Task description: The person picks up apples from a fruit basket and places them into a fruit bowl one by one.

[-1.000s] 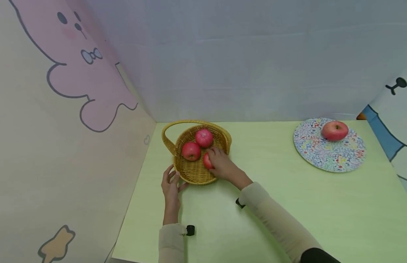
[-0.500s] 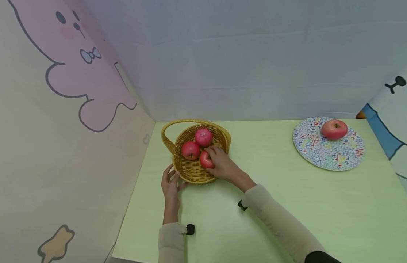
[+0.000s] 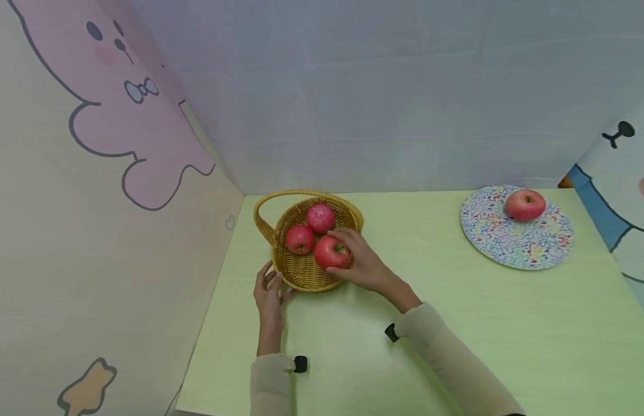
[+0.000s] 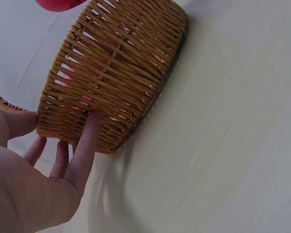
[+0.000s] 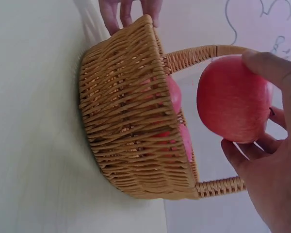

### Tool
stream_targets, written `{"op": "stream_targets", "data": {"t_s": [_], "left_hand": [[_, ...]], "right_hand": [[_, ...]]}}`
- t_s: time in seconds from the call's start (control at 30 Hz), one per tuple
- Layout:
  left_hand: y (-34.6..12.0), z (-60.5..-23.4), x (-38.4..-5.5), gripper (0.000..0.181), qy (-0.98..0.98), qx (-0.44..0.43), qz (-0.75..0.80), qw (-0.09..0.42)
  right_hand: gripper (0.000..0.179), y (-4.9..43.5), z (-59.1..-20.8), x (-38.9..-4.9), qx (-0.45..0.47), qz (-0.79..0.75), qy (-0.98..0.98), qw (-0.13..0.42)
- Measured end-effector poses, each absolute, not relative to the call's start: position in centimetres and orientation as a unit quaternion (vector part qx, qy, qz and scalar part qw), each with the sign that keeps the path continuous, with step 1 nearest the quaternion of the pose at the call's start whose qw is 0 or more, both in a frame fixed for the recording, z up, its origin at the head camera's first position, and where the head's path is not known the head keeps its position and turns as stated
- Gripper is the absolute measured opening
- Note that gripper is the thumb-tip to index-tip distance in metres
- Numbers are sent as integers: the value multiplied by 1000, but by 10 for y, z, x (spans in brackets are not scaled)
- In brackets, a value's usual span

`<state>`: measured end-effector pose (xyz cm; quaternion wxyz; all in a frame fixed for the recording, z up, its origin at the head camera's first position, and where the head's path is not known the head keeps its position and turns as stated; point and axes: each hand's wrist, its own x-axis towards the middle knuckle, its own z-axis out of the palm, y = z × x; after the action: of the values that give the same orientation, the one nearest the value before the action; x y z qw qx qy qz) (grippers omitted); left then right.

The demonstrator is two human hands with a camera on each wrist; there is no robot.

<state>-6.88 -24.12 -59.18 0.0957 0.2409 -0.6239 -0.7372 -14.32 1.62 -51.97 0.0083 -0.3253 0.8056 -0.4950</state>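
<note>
My right hand (image 3: 365, 266) grips a red apple (image 3: 332, 252), held above the wicker basket (image 3: 311, 282). In the right wrist view, thumb and fingers lie around this apple (image 5: 233, 99), higher than the basket rim. Inside the basket are a red apple (image 3: 300, 239) and a pinkish-red fruit (image 3: 320, 218), its kind unclear. My left hand (image 3: 270, 294) touches the basket's near left side. From the left wrist, its fairly straight fingers (image 4: 85, 150) rest against the woven outer wall (image 4: 106, 73).
A round plate (image 3: 488, 237) with a colourful pattern stands at the right, bearing another apple (image 3: 524, 205). The basket's handle (image 3: 264, 214) arches over its back left. Walls with cartoon drawings border the pale green table (image 3: 431, 242) at the left, back and right.
My right hand has lifted the apple from the basket's right side to above the basket. The left hand stays at the basket. The other fruits and the plate have not moved.
</note>
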Motion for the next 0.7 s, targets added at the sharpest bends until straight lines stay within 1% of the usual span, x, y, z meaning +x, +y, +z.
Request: {"op": "stream_targets", "data": {"t_s": [0.37, 0.7], "left_hand": [[-242, -592, -68, 47, -628, 243, -734, 95], [-242, -593, -68, 46, -625, 242, -736, 95]], "right_hand": [[79, 58, -521, -131, -272, -575, 771, 20], [80, 108, -522, -129, -206, -581, 787, -19]]}}
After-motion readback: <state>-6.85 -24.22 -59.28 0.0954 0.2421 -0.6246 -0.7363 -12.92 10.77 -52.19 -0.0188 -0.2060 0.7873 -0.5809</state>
